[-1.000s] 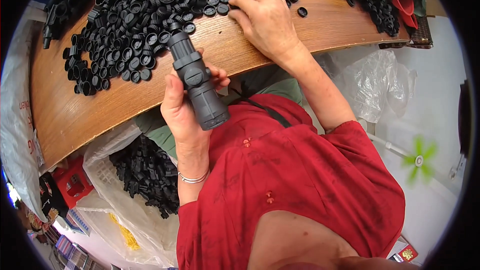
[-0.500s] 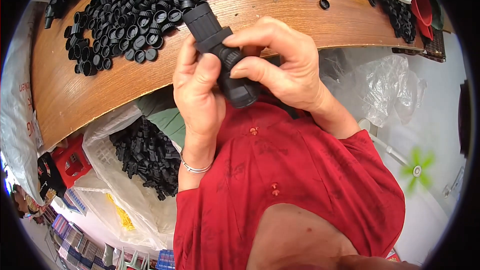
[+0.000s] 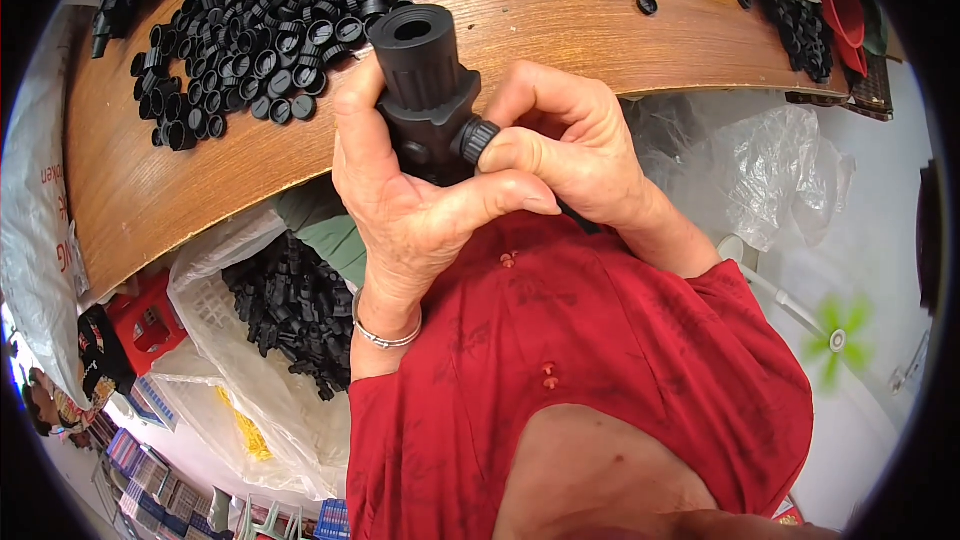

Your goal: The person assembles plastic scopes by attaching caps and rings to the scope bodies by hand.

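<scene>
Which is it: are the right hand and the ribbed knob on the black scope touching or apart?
Touching: in the head view, the right hand has its thumb tip against the ribbed knob, with no gap showing.

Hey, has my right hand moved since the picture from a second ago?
Yes: judged against the wooden table, the right hand has come back toward the body, from the loose black caps to the ridged side knob on the black scope.

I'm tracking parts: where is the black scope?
In the head view, the black scope is left of centre, in the left hand, with the right hand at its side knob.
</scene>
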The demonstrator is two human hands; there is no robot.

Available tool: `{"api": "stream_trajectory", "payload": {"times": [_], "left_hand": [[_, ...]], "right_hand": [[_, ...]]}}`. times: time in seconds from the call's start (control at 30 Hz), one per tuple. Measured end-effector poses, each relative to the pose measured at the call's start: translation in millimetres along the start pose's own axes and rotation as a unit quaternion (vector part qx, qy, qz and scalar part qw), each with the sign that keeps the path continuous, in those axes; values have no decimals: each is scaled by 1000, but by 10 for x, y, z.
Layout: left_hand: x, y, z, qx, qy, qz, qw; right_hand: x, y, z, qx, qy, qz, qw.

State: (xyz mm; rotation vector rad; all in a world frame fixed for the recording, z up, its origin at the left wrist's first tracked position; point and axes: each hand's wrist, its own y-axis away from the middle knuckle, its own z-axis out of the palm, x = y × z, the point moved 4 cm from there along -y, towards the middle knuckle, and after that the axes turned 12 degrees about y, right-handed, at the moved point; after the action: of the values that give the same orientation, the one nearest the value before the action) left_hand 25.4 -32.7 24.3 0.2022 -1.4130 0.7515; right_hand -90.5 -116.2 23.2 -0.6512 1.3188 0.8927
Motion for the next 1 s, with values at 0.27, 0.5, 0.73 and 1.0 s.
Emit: {"api": "stream_trajectory", "payload": {"times": [0.27, 0.5, 0.73, 1.0], "left_hand": [[-77, -26, -72, 50, 66, -81, 993], [25, -169, -368, 129, 129, -55, 982], [-70, -206, -280, 93, 210, -25, 973], [-127, -204, -201, 50, 331, -73, 940]], "right_hand": [[-130, -44, 26, 2, 271, -100, 957], [-44, -21, 210, 54, 315, -227, 920], [106, 36, 408, 64, 311, -249, 915], [-25, 52, 357, 113, 305, -285, 901]]}}
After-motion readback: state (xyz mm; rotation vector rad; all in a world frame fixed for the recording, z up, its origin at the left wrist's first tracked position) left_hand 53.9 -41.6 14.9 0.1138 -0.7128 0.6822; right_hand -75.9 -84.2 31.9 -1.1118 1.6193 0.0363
